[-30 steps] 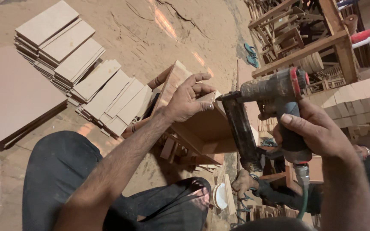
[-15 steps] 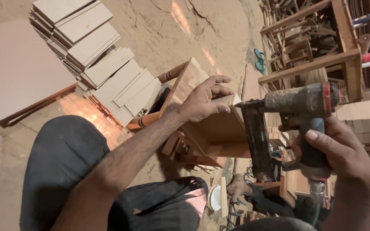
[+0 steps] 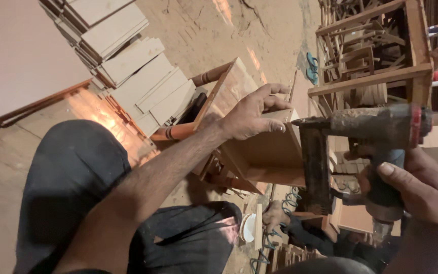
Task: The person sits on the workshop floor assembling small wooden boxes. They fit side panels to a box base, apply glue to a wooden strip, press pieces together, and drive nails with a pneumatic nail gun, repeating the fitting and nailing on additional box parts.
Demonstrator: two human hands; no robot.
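- My left hand (image 3: 252,114) is resting on the top edge of a small wooden box (image 3: 259,152), fingers spread and curled over its upper panel, thumb pressing against the near face.
- My right hand (image 3: 416,187) is wrapping tightly around the grip of a pneumatic nail gun (image 3: 366,147), thumb lying along the side of the handle; I cannot tell where my index finger is sitting.
- The nail gun is pointing left, its nose touching the box's top corner just beside my left fingertips (image 3: 279,128), and its dark magazine is hanging down along the box's right side.
- The box is standing tilted in front of my knees (image 3: 77,177), open toward me, with a turned wooden leg (image 3: 181,133) lying just behind it on the ground.
- Stacks of pale cut boards (image 3: 138,76) are lying in overlapping rows on the sandy floor (image 3: 219,30) to the upper left, next to a large flat sheet (image 3: 21,56).
- A wooden frame (image 3: 381,61) with more turned parts inside it is standing at the upper right.
- A coiled blue air hose (image 3: 272,233) is trailing below the box, near another person's hand (image 3: 275,213) low in the view.
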